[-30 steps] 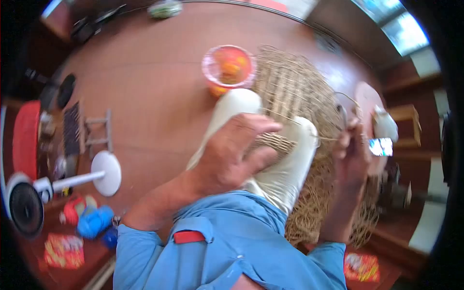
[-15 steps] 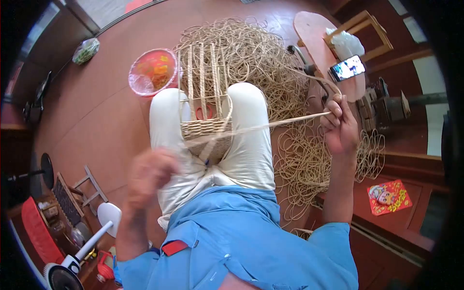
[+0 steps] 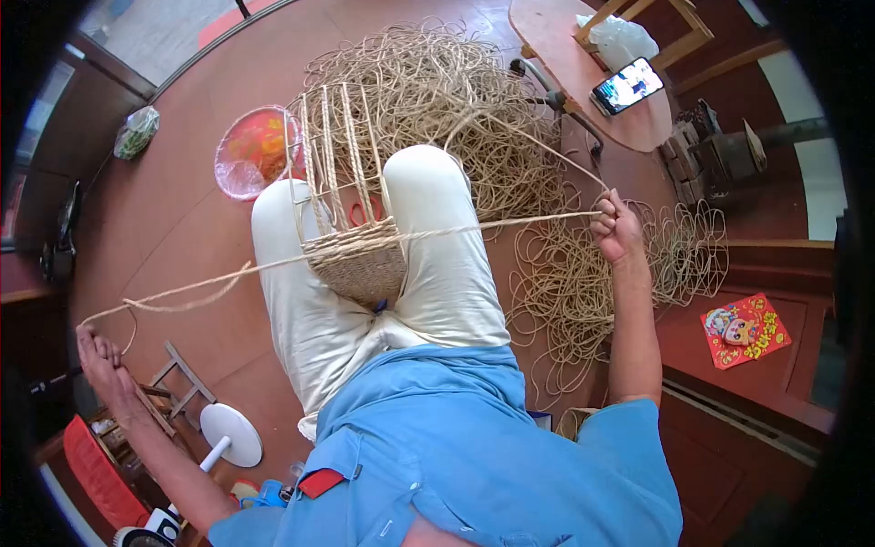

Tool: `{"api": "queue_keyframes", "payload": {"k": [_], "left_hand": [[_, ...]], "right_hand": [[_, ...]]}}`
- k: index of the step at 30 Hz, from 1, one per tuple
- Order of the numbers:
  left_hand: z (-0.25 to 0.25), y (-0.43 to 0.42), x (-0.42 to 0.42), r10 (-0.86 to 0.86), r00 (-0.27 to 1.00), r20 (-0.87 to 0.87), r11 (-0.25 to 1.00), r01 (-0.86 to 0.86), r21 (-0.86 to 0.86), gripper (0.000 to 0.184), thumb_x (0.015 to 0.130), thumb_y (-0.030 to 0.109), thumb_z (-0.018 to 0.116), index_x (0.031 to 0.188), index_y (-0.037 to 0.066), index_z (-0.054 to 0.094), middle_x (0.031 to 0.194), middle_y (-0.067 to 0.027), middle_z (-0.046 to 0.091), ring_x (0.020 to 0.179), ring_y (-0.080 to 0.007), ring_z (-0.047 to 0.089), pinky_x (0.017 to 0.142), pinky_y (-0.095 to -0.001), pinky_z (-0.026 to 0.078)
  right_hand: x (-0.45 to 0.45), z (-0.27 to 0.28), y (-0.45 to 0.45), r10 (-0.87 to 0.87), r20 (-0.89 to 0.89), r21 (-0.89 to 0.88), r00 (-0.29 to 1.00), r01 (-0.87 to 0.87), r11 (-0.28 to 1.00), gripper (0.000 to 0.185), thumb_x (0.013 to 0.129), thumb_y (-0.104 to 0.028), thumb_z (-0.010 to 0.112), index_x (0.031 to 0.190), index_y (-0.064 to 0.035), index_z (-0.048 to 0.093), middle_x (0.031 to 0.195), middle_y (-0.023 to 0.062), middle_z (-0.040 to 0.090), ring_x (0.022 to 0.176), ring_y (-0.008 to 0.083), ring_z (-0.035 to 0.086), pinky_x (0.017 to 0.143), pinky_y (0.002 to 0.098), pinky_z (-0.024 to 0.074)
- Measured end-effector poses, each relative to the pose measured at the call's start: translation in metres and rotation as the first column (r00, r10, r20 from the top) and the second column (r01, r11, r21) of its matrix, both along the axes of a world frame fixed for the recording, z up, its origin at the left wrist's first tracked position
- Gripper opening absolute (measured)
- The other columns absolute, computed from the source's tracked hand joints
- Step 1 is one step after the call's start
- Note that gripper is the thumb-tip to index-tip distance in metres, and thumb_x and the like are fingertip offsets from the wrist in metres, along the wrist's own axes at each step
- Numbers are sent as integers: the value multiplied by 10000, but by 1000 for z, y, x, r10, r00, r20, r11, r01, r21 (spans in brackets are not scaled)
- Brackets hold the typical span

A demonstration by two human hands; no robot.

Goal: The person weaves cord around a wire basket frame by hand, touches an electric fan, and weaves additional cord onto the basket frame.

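Observation:
Between my knees stands a partly woven basket (image 3: 355, 273), with bare upright stakes (image 3: 337, 146) rising from its woven rim. A pale twisted cord (image 3: 492, 224) stretches across it from one hand to the other. My left hand (image 3: 105, 360), far out at the left, is closed on the cord, and a loose end curls back beside it. At the right, my right hand (image 3: 616, 228) grips the same cord, which runs on from there toward the big heap of cord (image 3: 410, 100) on the floor. Something red, partly hidden, shows inside the basket.
A red basin lined with plastic (image 3: 251, 153) stands left of the heap. On a pink board (image 3: 629, 128) at the upper right lie a phone (image 3: 627, 86) and a white plastic bag (image 3: 620, 44). More coiled cord (image 3: 565, 292) lies by my right leg. A white fan-like stand (image 3: 231, 435) is at lower left.
My left hand has swung from beside my left knee far out to the left, drawing the cord out straight. My right hand keeps its hold, slightly lower. The view has shifted a little.

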State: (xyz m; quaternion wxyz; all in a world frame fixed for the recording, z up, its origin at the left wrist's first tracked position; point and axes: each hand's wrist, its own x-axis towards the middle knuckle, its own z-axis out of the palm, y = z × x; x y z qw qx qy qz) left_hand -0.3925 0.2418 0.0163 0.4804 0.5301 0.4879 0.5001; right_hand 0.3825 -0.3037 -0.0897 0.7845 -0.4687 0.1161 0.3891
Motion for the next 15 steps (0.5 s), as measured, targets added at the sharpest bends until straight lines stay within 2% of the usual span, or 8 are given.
{"api": "queue_keyframes", "payload": {"k": [1,3,5,7,9,11,13,15], "left_hand": [[-8,19,-21,123,992,32,992,-122,-22,232,1181,318,591,1195,98,665,739,85,411,578,-23,310,495,-228,257],[-14,44,-45,153,988,21,988,-153,-21,250,1168,333,609,1210,95,673,736,82,441,575,-41,339,493,-238,291],[-16,62,-52,452,887,-94,890,-455,-17,272,1151,358,630,1197,94,672,756,77,456,567,-65,347,492,-259,309],[-46,116,-115,505,862,-50,858,-507,-80,271,1136,359,647,1176,92,674,769,75,448,561,-63,343,484,-258,295],[-68,137,-124,557,831,-9,821,-552,-147,272,1121,359,664,1154,90,676,781,73,441,555,-61,338,476,-256,281],[-77,145,-103,272,960,64,927,-243,-287,272,1125,340,663,1209,82,681,777,77,426,560,-53,320,481,-254,260],[-40,88,11,-93,946,311,932,193,-307,275,1130,330,667,1257,87,686,771,88,401,575,-31,314,498,-241,256],[11,-21,160,-213,971,105,948,231,-219,406,1146,398,640,1403,85,662,919,93,634,618,8,338,540,-192,282]], "right_hand": [[6,-8,-10,-7,-52,-57,999,4,998,237,1202,-320,517,1094,-138,623,744,-85,497,542,34,396,479,212,313],[15,-22,-32,-32,-72,-78,997,27,997,230,1190,-314,547,1065,-138,627,726,-87,495,526,35,391,457,218,306],[27,-34,-57,-58,-122,-55,991,51,997,247,1192,-302,536,1102,-98,643,724,-82,507,520,43,419,456,226,314],[37,-41,-70,-130,-146,-73,981,120,990,259,1189,-313,542,1099,-93,644,714,-83,488,511,46,381,442,232,286],[41,-39,-76,-236,-150,56,960,247,967,213,1175,-284,573,1056,-115,626,722,-73,490,537,49,387,465,224,322],[10,4,-41,-135,-50,267,990,143,953,237,1204,-275,504,1124,-94,634,757,-70,512,573,48,411,522,211,359],[-47,60,10,73,5,379,997,-69,923,249,1210,-281,491,1168,-78,628,787,-52,549,589,49,450,535,212,391],[-105,89,52,310,77,366,947,-317,875,247,1200,-295,519,1186,-69,617,831,-9,616,623,65,536,549,224,466]]}}
